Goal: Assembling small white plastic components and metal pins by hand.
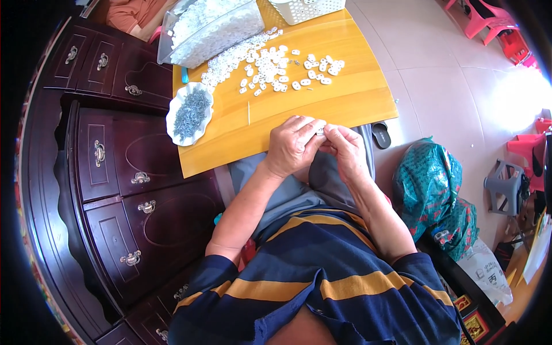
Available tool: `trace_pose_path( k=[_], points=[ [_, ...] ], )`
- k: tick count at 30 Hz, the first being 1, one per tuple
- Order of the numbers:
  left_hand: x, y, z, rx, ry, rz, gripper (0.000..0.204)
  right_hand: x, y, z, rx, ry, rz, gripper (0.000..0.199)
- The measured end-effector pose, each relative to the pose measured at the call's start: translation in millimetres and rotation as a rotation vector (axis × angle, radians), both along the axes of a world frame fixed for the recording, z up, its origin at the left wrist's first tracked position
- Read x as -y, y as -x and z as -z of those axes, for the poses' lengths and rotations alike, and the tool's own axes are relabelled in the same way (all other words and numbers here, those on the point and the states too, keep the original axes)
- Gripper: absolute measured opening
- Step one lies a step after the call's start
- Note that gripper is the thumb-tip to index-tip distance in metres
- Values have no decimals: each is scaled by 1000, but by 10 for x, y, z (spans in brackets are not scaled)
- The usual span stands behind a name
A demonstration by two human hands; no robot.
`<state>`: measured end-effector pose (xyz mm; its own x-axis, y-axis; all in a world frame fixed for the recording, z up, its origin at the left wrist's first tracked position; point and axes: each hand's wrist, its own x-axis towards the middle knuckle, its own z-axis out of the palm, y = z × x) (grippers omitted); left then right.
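Steadiness seems key: left hand (293,144) and right hand (347,150) pinch one small white piece (320,131) between their fingertips at the table's (362,98) near edge, so gentle, even pressure should suit. Counted: one scalloped dish (171,119) of blue-grey pins (191,115), one clear bin (165,53), one perforated basket (310,12); loose white pieces (267,68) crowd beyond counting.

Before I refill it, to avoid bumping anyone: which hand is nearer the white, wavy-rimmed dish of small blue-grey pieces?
Left. The left hand is to the right of the dish; the right hand is farther right, with the left hand between.
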<state>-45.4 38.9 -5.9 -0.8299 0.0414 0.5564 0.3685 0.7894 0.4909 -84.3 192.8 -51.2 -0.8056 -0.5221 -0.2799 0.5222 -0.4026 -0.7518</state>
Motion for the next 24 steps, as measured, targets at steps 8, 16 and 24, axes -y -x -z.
trace_pose_path(
  k=[8,16,24],
  points=[
    [0,38,-74,23,60,1,21,14,2,-87,-9,28,21,22],
    [-11,66,-57,51,45,22,22,16,13,-31,-17,11,59,21],
    [-12,44,-11,7,10,19,21,24,-23,-50,-48,-27,68,22]
  ],
)
